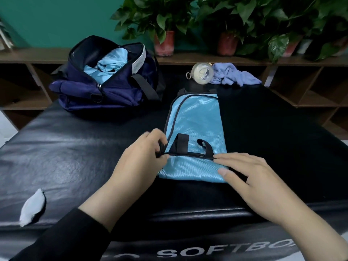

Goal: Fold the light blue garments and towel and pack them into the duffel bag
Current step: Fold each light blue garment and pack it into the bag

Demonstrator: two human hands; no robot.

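Light blue garment (195,132) lies folded lengthwise at frame centre on the black padded table (71,147). My left hand (143,157) curls in, pinching its black-trimmed edge at the left. My right hand (252,178) rests flat, fingers straight, pressing the fold's right end. Duffel bag (105,85), upper left, gapes open with blue cloth inside. Towel (233,74) sits crumpled, upper right.

Black padded mat (75,157) bearing duffel bag (113,91), blue garment (195,129), towel (235,74), round container (202,72).
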